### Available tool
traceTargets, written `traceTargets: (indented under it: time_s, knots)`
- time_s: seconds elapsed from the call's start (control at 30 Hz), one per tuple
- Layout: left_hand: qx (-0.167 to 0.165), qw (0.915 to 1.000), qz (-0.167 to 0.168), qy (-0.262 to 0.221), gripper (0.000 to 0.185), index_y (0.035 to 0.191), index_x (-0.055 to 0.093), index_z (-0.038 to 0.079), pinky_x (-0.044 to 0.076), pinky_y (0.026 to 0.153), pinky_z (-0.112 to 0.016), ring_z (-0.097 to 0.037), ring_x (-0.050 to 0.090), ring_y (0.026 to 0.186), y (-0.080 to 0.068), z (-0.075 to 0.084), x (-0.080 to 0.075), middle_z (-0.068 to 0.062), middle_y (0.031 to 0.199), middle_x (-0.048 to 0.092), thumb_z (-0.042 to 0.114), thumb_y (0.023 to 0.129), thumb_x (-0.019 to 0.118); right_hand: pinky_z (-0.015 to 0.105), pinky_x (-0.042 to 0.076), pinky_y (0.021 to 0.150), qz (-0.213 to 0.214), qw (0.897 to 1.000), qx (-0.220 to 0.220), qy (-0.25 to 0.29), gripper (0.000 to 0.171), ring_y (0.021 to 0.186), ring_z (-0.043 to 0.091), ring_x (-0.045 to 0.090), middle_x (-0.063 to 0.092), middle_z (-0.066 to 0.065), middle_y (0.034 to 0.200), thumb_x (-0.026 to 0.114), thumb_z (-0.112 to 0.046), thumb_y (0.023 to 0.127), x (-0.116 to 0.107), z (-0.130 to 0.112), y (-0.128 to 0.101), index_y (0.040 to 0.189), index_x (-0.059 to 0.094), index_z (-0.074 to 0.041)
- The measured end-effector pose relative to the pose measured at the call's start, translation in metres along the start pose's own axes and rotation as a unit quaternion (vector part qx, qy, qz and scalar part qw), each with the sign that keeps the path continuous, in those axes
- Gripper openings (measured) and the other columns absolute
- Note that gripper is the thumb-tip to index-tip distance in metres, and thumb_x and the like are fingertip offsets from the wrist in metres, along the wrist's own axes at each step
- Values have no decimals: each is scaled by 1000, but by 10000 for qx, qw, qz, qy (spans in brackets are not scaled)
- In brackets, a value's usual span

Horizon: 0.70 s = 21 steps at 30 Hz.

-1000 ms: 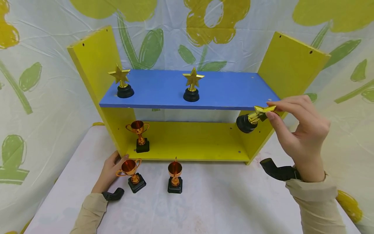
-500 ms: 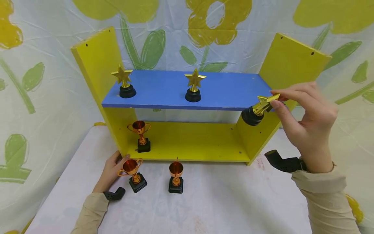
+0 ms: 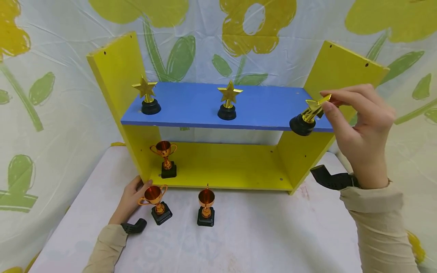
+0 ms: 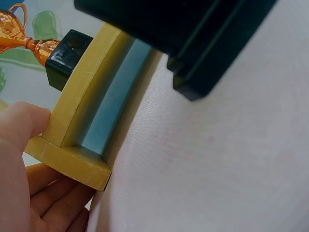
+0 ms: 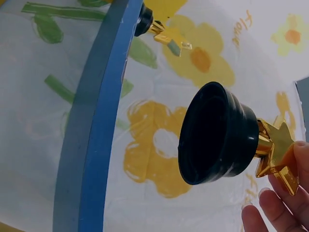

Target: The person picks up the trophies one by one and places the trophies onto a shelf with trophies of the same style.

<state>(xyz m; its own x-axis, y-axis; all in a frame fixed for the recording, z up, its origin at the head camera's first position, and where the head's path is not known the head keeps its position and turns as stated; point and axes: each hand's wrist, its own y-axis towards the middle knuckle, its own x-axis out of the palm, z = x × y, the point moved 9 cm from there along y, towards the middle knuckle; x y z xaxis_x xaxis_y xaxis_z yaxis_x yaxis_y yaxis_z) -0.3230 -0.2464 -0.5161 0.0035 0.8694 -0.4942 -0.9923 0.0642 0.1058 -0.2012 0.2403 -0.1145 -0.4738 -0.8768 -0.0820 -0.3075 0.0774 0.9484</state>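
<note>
My right hand (image 3: 367, 121) pinches a gold star trophy (image 3: 302, 124) by its star, thumb against fingers. The trophy tilts, its round black base hanging lower left at the front right edge of the blue shelf board (image 3: 191, 102). In the right wrist view the base (image 5: 217, 135) shows its hollow underside, apart from the board. My left hand (image 3: 128, 201) grips the bottom left corner of the yellow shelf unit (image 3: 222, 165), thumb in front and fingers round the side panel. Two more star trophies, left (image 3: 150, 106) and middle (image 3: 227, 112), stand upright on the blue board.
A bronze cup trophy (image 3: 168, 169) stands at the left of the yellow lower shelf. Two more cups, one near my left hand (image 3: 161, 213) and one farther right (image 3: 206, 216), stand on the white table (image 3: 259, 235). A flowered cloth (image 3: 208, 34) hangs behind.
My right hand has risen with the star trophy, from below the blue board's front edge to about its level, and shifted slightly right. My left hand keeps its grip on the shelf corner.
</note>
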Motion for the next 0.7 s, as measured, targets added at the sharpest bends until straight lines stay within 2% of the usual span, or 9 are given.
traceTargets:
  time_s: [0.13,0.27,0.47,0.57,0.7]
  knots:
    - [17,10000,12,-22,60,145,43,4,32,109,-62,-38,46,129,0,-1,0,-21,140,52,43,101,55,20,51,83,-148,9989,336,285,16,85,14,63,71,7,93,69,3,86,2,16,2,90,68,19]
    - [49,10000,53,6,58,144,44,4,32,109,-61,-37,47,128,0,-1,0,-20,138,53,42,101,55,20,52,84,-357,9977,545,189,16,89,17,64,68,4,94,67,6,88,4,34,1,95,67,20]
    - [102,9999,93,68,54,139,48,4,36,107,-59,-34,50,121,1,1,0,-20,132,57,41,101,55,20,53,84,-434,9970,634,0,16,94,19,66,66,4,95,65,7,89,3,59,-1,97,66,21]
    - [110,9997,123,155,52,137,49,4,41,104,-52,-30,52,116,1,2,0,-17,127,60,41,102,54,20,53,84,-502,9964,665,-175,16,96,19,66,66,1,97,65,6,90,3,69,-1,99,68,18]
    - [66,9995,165,279,45,128,53,6,45,91,-37,-25,52,104,0,2,-1,-14,115,61,42,101,54,20,53,84,-489,9952,842,32,16,95,20,64,67,4,100,64,6,91,5,82,-2,103,69,16]
